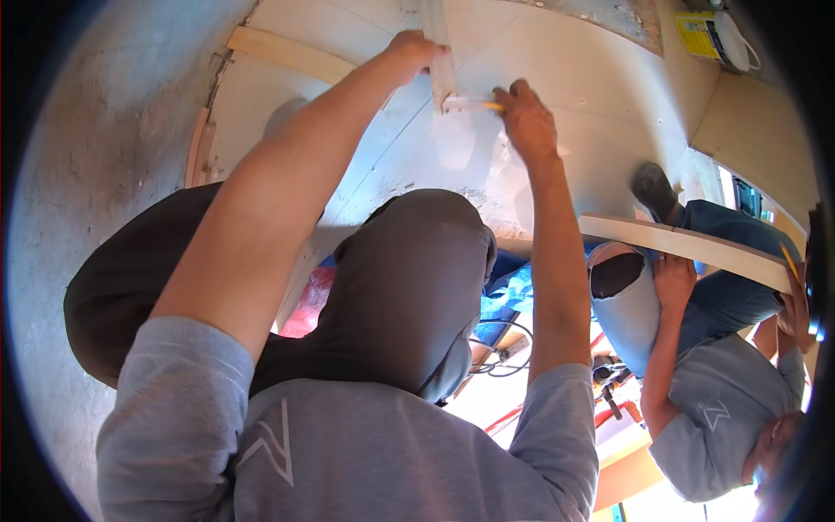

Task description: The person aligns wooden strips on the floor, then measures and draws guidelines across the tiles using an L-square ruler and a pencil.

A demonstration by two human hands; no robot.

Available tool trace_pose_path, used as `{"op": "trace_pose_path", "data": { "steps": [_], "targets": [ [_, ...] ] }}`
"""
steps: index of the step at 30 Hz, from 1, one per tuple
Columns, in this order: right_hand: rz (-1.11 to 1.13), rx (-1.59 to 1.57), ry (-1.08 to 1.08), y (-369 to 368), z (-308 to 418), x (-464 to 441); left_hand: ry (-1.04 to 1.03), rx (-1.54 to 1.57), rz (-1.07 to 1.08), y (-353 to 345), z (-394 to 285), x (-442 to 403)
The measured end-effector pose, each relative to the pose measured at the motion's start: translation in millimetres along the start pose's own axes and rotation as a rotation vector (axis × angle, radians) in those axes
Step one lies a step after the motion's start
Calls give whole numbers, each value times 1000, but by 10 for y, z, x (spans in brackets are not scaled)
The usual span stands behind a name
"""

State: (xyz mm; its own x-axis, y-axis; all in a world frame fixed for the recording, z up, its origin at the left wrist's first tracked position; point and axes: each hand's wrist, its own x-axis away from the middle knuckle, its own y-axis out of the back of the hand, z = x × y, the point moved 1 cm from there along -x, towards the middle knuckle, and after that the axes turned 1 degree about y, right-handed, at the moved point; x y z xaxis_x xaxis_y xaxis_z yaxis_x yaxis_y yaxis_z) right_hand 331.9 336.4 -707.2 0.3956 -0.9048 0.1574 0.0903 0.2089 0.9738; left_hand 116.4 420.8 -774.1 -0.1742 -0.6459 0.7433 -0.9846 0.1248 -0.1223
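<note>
My left hand [417, 52] is closed on the edge of a narrow pale strip [442, 76] that lies over a large light board [591, 87]. To the right of the strip's lower end, my right hand [529, 122] grips a yellow pencil [494, 106]. A thin whitish piece [468, 103] lies between the pencil tip and the strip; what it is I cannot make out. Faint lines and smudges mark the board around both hands.
A co-worker [726, 383] at the right holds a long wooden plank [696, 246] and a pencil. A yellow-and-white bucket [709, 39] stands at the upper right. Another wooden strip [287, 52] lies at the upper left. Cables and tools lie below, between us.
</note>
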Motion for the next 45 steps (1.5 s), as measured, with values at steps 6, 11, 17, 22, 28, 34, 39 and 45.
{"op": "trace_pose_path", "data": {
  "steps": [6, 11, 17, 22, 28, 34, 39, 45],
  "targets": [
    [110, 50, 34, -204, -295, -177, 158, 77, 64, -162, -130, -206],
    [139, 84, 52, -395, -541, -63, 126, -90, 32, -151, 203, -857],
    [224, 112, 23, -329, -421, -183, -141, -756, -197, -112, 174, -1066],
    [219, 26, 28, -387, -406, -231, -233, -923, -318, -101, 75, -839],
    [232, 9, 28, -447, -421, -236, -110, -849, -303, -50, -40, -682],
    [192, 12, 43, -422, -421, -257, -163, -873, -319, 26, 25, -732],
    [181, 34, 39, -421, -411, -255, -155, -890, -290, 52, 22, -755],
    [167, 16, -3, -388, -362, -279, -184, -891, -348, 31, 49, -776]
  ]
}}
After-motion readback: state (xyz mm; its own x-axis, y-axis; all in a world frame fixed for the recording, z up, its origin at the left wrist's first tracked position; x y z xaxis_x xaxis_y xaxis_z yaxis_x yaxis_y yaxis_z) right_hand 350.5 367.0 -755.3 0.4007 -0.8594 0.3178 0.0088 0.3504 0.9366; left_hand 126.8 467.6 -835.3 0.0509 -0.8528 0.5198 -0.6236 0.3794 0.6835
